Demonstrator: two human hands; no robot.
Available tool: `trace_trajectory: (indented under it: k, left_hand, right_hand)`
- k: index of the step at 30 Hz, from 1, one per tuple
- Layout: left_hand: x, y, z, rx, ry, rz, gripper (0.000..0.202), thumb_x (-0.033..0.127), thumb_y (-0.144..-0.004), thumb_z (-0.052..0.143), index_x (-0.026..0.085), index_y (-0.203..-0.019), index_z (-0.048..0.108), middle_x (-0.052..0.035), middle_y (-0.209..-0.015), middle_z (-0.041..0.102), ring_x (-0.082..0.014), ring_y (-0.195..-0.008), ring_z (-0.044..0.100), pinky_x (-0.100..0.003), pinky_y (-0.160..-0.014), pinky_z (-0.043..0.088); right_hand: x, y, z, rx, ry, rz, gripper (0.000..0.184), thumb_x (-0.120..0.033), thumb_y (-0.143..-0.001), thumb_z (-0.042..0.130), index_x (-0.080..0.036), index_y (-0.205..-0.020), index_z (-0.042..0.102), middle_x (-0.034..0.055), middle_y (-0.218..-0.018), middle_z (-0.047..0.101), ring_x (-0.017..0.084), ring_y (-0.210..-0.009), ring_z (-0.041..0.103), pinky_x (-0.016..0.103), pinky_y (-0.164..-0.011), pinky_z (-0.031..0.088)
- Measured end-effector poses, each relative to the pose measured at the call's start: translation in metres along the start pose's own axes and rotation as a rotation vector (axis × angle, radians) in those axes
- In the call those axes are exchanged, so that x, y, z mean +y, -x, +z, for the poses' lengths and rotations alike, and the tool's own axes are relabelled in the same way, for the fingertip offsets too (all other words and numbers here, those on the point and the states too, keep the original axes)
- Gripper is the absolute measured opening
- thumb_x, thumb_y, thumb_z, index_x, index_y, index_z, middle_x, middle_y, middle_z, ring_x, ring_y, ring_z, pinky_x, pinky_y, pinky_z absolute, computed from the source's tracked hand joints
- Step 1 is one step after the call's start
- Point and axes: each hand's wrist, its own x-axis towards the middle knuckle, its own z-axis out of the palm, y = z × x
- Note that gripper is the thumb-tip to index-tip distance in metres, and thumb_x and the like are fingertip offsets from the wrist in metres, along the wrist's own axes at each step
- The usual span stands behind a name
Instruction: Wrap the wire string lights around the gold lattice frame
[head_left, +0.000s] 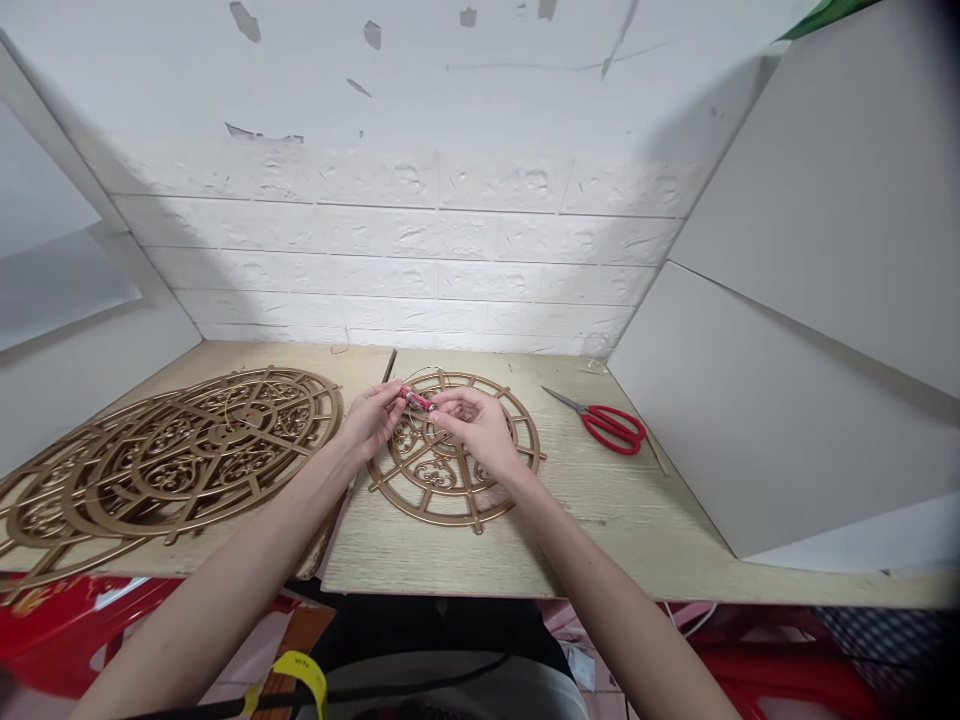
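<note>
My left hand (373, 417) and my right hand (474, 421) meet above a round gold openwork frame (442, 478) lying on the wooden table (600, 520). Both hands pinch a small red object (417, 401) between their fingertips, one at each end. A thin wire seems to loop from it, but it is too fine to make out well. Left of my left hand lies a stack of larger gold openwork discs (172, 450), overlapping one another.
Red-handled scissors (611, 424) lie on the table right of the frame. White panels (810, 330) wall in the right side and a white brick-pattern wall (420, 250) the back. Red items (67, 620) sit below the table's front edge.
</note>
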Motion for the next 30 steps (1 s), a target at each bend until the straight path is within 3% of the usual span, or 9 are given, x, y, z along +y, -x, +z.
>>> trace_trajectory:
  k: [12,18,23,30]
  left_hand:
    - [0.004,0.003,0.004,0.029,-0.02,-0.084,0.024,0.001,-0.09,0.049,0.005,-0.07,0.062,-0.0062,-0.063,0.062,-0.0037,-0.047,0.057,-0.006,-0.045,0.048]
    - [0.002,-0.001,0.001,0.007,-0.03,-0.077,0.023,0.001,-0.089,0.05,0.005,-0.07,0.062,-0.0064,-0.062,0.062,-0.0045,-0.047,0.057,-0.006,-0.044,0.048]
    - [0.001,-0.001,-0.001,0.009,-0.055,-0.07,0.019,-0.001,-0.086,0.053,0.006,-0.072,0.064,-0.0056,-0.062,0.062,-0.0041,-0.045,0.056,-0.006,-0.045,0.048]
    - [-0.002,-0.001,-0.004,-0.032,-0.118,-0.034,0.022,-0.002,-0.085,0.054,0.006,-0.067,0.064,-0.0052,-0.059,0.062,-0.004,-0.044,0.056,-0.006,-0.043,0.046]
  right_hand:
    - [0.004,-0.004,-0.004,-0.132,-0.036,0.061,0.021,-0.029,-0.067,0.074,-0.018,-0.083,0.068,-0.0022,-0.068,0.061,0.011,-0.061,0.054,0.024,-0.061,0.046]
    - [0.007,-0.004,-0.005,-0.151,-0.05,0.027,0.021,-0.031,-0.072,0.074,-0.02,-0.088,0.069,-0.0024,-0.07,0.064,0.012,-0.066,0.06,0.026,-0.066,0.051]
    - [0.009,-0.002,-0.005,-0.292,-0.097,0.069,0.03,-0.038,-0.074,0.072,-0.022,-0.099,0.072,0.0017,-0.08,0.072,0.017,-0.078,0.068,0.034,-0.079,0.054]
    - [0.011,0.001,-0.005,-0.321,-0.142,0.118,0.034,-0.041,-0.071,0.077,-0.022,-0.099,0.075,0.0037,-0.085,0.075,0.021,-0.084,0.07,0.042,-0.088,0.054]
